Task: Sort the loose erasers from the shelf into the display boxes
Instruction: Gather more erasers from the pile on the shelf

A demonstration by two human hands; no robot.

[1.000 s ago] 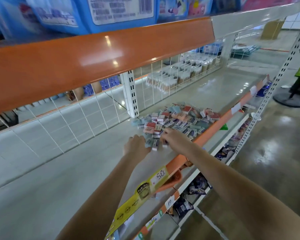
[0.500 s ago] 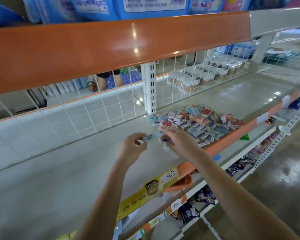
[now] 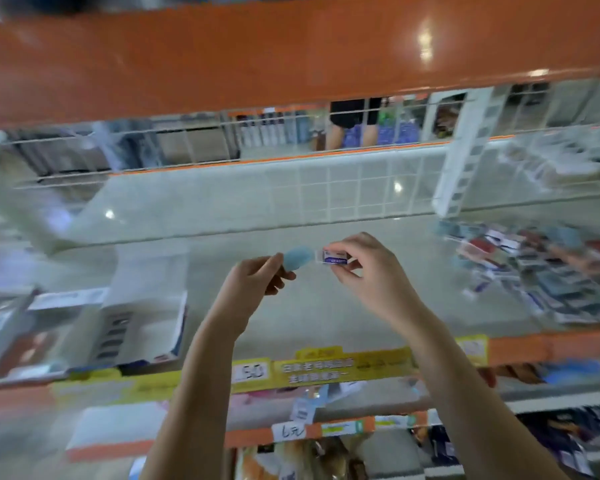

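Erasers fill both hands in the head view: the left hand (image 3: 253, 280) pinches a pale blue eraser (image 3: 297, 258), the right hand (image 3: 364, 268) pinches a white and purple eraser (image 3: 335, 257), long axis running left to right, both raised above the shelf (image 3: 326, 306). The loose pile (image 3: 534, 271) lies well to the right. Display boxes (image 3: 139, 327) stand to the left, nearer the left hand, so that grip likely delivers first. Nothing stands between; blur hides the boxes' compartments.

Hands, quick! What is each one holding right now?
Left hand: pinching a light blue eraser.
Right hand: pinching a white and purple eraser.
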